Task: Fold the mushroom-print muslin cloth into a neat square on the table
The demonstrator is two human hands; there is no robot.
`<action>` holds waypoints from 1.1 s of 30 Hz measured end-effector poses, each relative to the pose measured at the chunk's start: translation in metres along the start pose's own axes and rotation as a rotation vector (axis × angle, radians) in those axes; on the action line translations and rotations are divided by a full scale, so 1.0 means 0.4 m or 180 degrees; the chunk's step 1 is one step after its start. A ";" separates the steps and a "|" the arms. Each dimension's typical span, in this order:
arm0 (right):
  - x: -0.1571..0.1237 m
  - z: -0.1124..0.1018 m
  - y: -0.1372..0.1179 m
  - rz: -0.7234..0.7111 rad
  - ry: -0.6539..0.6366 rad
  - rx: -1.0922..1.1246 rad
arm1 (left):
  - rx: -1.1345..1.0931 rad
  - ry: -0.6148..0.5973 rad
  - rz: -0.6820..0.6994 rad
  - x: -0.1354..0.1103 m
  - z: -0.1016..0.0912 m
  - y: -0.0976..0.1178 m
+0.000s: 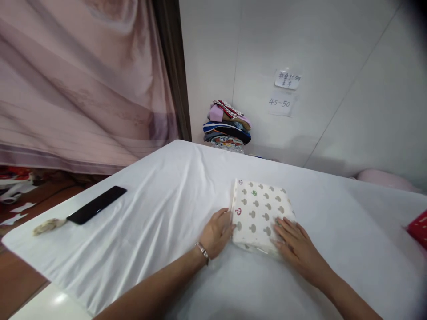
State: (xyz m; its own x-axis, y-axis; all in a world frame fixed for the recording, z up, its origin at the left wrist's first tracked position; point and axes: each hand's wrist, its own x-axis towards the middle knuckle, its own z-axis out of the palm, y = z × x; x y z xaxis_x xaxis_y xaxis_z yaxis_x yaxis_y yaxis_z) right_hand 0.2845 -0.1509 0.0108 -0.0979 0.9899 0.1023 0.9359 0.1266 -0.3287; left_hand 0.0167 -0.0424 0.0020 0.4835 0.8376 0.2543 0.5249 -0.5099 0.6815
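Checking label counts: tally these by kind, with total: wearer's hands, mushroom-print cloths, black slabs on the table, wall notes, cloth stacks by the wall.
Left hand, right hand: 2
Mushroom cloth: 1
Black slab: 1
Upper note, lower note: 2
Cloth stack: 1
Total: 7

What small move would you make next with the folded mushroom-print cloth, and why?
Probably smooth the folded cloth lightly with the right hand: its fingers already lie flat near the right side, while the left hand is at the left edge.
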 end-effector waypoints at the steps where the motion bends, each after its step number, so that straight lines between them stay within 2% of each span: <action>1: 0.013 -0.006 -0.014 -0.0042 -0.0008 0.0051 | -0.0200 0.0009 -0.0386 0.009 0.005 -0.002; 3: 0.051 -0.013 -0.045 -0.0134 -0.0018 0.0181 | -0.0552 -0.0134 -0.0928 0.028 0.020 -0.004; 5: 0.103 -0.011 -0.077 -0.0186 -0.0017 0.0293 | -0.0667 -0.0228 -0.1069 0.041 0.036 -0.004; 11: 0.329 0.036 -0.132 -0.0141 0.0021 0.0144 | -0.0268 0.0066 -0.0703 0.028 0.069 -0.006; 14: 0.447 0.058 -0.123 0.0206 0.0126 -0.0264 | -0.0180 0.0125 -0.0459 0.016 0.072 -0.011; 17: 0.527 0.080 -0.104 0.0382 0.0235 -0.0390 | -0.0174 0.0035 -0.0310 0.012 0.072 -0.016; 23: 0.564 0.114 -0.070 0.0565 0.0120 -0.0356 | -0.0221 -0.0141 -0.0341 0.013 0.069 -0.019; 27: 0.588 0.080 -0.041 0.0715 -0.0170 -0.0172 | -0.0231 -0.0193 -0.0365 0.014 0.068 -0.017; 30: 0.633 0.050 -0.026 0.0888 -0.0372 -0.0094 | -0.0268 -0.0242 -0.0390 0.015 0.067 -0.016; 33: 0.681 0.043 -0.028 0.1014 -0.0543 -0.0106 | -0.0310 -0.0281 -0.0411 0.016 0.065 -0.016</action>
State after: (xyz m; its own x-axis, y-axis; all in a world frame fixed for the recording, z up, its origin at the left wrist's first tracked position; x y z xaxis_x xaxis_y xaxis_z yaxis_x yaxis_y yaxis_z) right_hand 0.2416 0.1185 0.0263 0.1478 0.9761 -0.1594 0.9388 -0.1892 -0.2878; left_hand 0.0346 -0.0390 -0.0185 0.4784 0.8722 0.1021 0.5184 -0.3743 0.7689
